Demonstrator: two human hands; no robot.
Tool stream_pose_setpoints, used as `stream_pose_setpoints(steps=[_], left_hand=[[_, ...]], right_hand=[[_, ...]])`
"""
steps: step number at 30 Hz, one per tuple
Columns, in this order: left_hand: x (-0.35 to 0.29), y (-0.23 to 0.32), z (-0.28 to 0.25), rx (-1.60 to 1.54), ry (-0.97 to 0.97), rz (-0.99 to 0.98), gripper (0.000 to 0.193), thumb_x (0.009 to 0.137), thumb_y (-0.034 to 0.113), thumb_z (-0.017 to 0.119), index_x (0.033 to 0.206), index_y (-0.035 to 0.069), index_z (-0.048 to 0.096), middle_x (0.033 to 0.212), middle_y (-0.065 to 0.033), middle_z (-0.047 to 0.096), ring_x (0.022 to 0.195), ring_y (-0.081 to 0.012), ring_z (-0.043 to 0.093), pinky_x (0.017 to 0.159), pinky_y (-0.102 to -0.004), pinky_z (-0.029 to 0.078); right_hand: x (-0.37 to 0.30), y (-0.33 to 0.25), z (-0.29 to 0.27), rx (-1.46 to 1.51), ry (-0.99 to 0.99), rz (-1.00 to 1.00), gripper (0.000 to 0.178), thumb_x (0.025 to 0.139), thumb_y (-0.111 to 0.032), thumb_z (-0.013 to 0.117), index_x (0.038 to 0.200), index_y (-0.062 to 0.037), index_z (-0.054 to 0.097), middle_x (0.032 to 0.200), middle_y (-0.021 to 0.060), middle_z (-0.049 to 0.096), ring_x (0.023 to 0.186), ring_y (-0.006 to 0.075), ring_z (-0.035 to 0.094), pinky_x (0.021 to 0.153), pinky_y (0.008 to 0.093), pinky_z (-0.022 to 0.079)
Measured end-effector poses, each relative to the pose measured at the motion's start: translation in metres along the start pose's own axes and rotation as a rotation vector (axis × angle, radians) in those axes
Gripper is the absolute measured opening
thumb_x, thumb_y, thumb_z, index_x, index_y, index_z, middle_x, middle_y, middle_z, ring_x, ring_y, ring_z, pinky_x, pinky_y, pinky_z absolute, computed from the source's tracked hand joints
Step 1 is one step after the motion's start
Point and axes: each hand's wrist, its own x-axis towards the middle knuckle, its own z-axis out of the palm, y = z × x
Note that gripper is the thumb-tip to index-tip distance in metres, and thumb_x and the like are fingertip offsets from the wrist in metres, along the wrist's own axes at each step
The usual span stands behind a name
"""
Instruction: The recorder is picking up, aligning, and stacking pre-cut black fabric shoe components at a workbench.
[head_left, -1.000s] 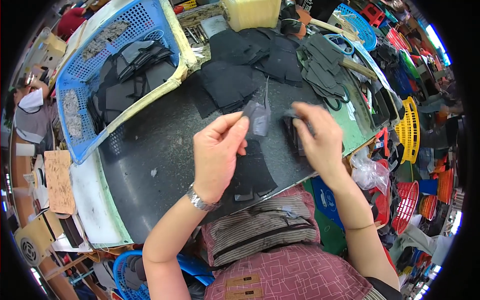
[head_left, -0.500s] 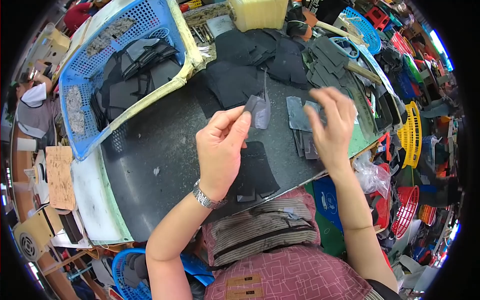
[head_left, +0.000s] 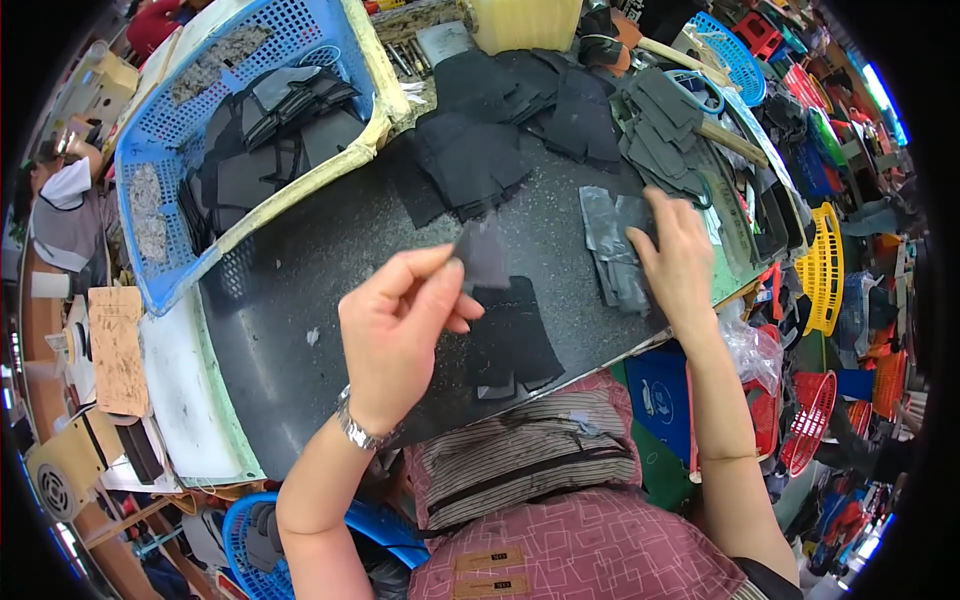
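Observation:
My left hand (head_left: 395, 325) pinches a small dark grey flat piece (head_left: 484, 252) between thumb and forefinger, over the middle of the dark work table (head_left: 310, 300). Motion blurs the piece. At the right, my right hand (head_left: 682, 262) lies beside a small stack of shiny grey flat pieces (head_left: 612, 225), thumb and fingers apart at its edge; whether it touches the stack I cannot tell. Below the held piece, black flat pieces (head_left: 515, 330) lie near the table's front edge. Farther back spreads a heap of black cut pieces (head_left: 470, 160).
A blue basket (head_left: 150, 265) with dark pieces stands at the left. Grey-green pieces (head_left: 655, 125) are stacked at the back right, near a wooden-handled tool (head_left: 730, 142). A yellow block (head_left: 525, 22) sits at the back. Another person (head_left: 70, 215) is at far left.
My left hand has moved left and toward me with the small piece. My right hand has come down beside the shiny grey stack. The strip hanging off the held piece no longer shows.

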Motion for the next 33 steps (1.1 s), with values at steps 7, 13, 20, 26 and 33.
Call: stream_pose_setpoints(steps=[7, 13, 20, 26, 33], left_hand=[[-0.020, -0.004, -0.007, 0.873, -0.231, 1.112, 0.023, 0.072, -0.004, 0.065, 0.095, -0.006, 0.066, 0.108, -0.0217, 0.064, 0.090, -0.0286, 0.068, 0.069, -0.0285, 0.058], [-0.031, -0.030, -0.015, 0.845, -0.247, 1.013, 0.023, 0.071, -0.004, 0.066, 0.094, -0.006, 0.067, 0.110, -0.0211, 0.063, 0.092, -0.0275, 0.068, 0.068, -0.0283, 0.058], [-0.042, -0.037, -0.027, 0.754, -0.119, 0.863, 0.026, 0.068, -0.006, 0.068, 0.094, -0.002, 0.068, 0.105, -0.0182, 0.066, 0.087, -0.0264, 0.069, 0.065, -0.0280, 0.058], [-0.062, -0.051, -0.041, 0.792, -0.181, 0.868, 0.025, 0.068, -0.006, 0.067, 0.093, -0.003, 0.068, 0.105, -0.0187, 0.066, 0.089, -0.0268, 0.068, 0.065, -0.0279, 0.058], [-0.054, -0.056, -0.045, 0.995, -0.395, 0.905, 0.022, 0.073, 0.000, 0.062, 0.094, -0.003, 0.067, 0.111, -0.0161, 0.062, 0.097, -0.0251, 0.066, 0.071, -0.0267, 0.057]], right_hand=[[-0.005, -0.057, -0.037, 1.002, -0.348, 0.262, 0.031, 0.088, -0.016, 0.064, 0.114, -0.0002, 0.060, 0.091, 0.0052, 0.064, 0.078, 0.0121, 0.057, 0.074, 0.0251, 0.046], [-0.015, -0.069, -0.031, 1.191, -0.578, 0.305, 0.049, 0.081, -0.018, 0.070, 0.124, -0.0006, 0.052, 0.107, 0.0091, 0.061, 0.091, 0.0155, 0.057, 0.081, 0.0286, 0.047], [-0.018, -0.052, -0.015, 0.699, -0.134, 0.184, 0.049, 0.072, -0.003, 0.070, 0.119, -0.0063, 0.055, 0.108, 0.0106, 0.057, 0.089, 0.0205, 0.058, 0.081, 0.0321, 0.049], [-0.032, -0.080, -0.035, 1.423, -0.654, 0.383, 0.052, 0.082, -0.004, 0.068, 0.129, -0.0067, 0.046, 0.101, 0.0048, 0.057, 0.082, 0.0066, 0.056, 0.075, 0.0206, 0.048], [-0.043, -0.107, -0.012, 1.125, -0.632, 0.371, 0.058, 0.078, 0.003, 0.066, 0.130, -0.0072, 0.042, 0.069, 0.0012, 0.053, 0.059, 0.0070, 0.049, 0.056, 0.0232, 0.042]])
